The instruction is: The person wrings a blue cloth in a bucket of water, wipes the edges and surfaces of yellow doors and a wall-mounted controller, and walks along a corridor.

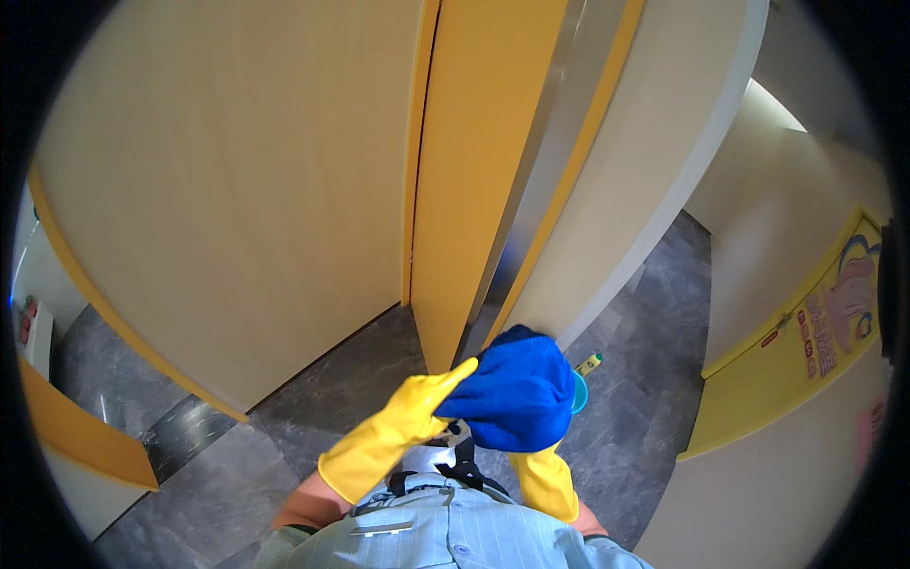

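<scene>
A blue cloth (519, 391) is bunched up in front of my body, below the metal-edged door frame. My left hand (416, 409), in a long yellow rubber glove, grips the cloth at its left edge, with the index finger stretched along it. My right hand (544, 476), in a matching yellow glove, is under the cloth; its fingers are hidden there, so its grip cannot be told. Behind the cloth, a teal bucket (580, 392) shows in part on the floor, with a yellow bottle with a green cap (589, 365) beside it.
An orange door (476, 178) with a metal strip (526, 192) stands ahead between beige wall panels (249, 178). To the right is a yellow door (768, 370) bearing a poster and writing. An orange-edged panel (85, 419) stands at the left. The floor (213, 491) is grey tile.
</scene>
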The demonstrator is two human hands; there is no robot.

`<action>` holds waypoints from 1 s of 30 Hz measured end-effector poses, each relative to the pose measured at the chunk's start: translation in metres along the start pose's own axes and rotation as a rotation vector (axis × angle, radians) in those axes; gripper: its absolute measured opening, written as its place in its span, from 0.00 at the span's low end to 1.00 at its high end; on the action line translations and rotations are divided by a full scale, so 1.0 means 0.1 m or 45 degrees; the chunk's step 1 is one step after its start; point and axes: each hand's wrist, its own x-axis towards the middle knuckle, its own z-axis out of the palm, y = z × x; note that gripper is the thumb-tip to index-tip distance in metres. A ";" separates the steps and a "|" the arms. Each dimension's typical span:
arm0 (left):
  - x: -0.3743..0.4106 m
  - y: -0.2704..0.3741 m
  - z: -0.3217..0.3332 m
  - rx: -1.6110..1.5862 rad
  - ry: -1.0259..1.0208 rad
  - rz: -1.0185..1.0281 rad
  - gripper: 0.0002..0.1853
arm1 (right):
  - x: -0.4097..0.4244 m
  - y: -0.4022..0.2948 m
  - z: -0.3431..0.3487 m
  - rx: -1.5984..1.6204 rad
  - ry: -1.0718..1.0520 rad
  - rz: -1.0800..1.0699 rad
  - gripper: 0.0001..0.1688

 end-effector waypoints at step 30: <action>0.66 0.86 -0.93 -0.829 0.008 -0.100 0.50 | 0.69 0.14 0.44 -0.042 0.438 0.685 0.10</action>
